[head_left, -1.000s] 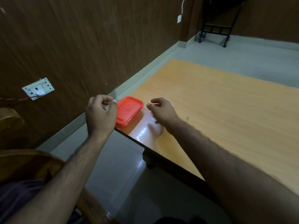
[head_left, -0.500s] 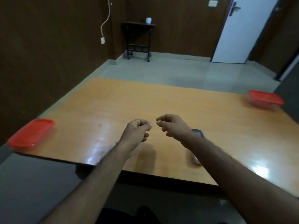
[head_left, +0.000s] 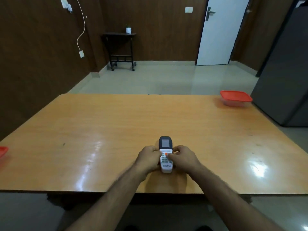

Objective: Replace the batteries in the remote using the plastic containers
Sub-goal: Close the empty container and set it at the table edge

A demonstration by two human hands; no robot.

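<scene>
Near the front edge of the bench (head_left: pixel 103 124), straight ahead of me, the remote (head_left: pixel 165 154) lies face up with its dark screen end pointing away and its white keypad end toward me. My left hand (head_left: pixel 147 158) curls around its left side and my right hand (head_left: pixel 184 158) curls around its right side, thumbs over the keypad, so both hands are closed on the remote. I judge I hold it from both flanks so that I can lift and turn it over, since the battery cover is presumably on the back, which I cannot see from here.

One red-lidded container (head_left: pixel 235 98) sits at the far right corner of the bench, well apart from the remote, its lid on. Only a sliver of the other red container (head_left: pixel 3 151) shows at the left edge of the bench. I take it the two are kept far apart so that one lot of batteries does not mix with the other, though I cannot see inside either.

Half a second ago my hands hovered above the bench with fingers loosely curled, holding nothing, and the remote lay partly hidden beside my right wrist. Now both have come down onto it. A second ago I was looking at the left container; my view has since swung back to centre.
</scene>
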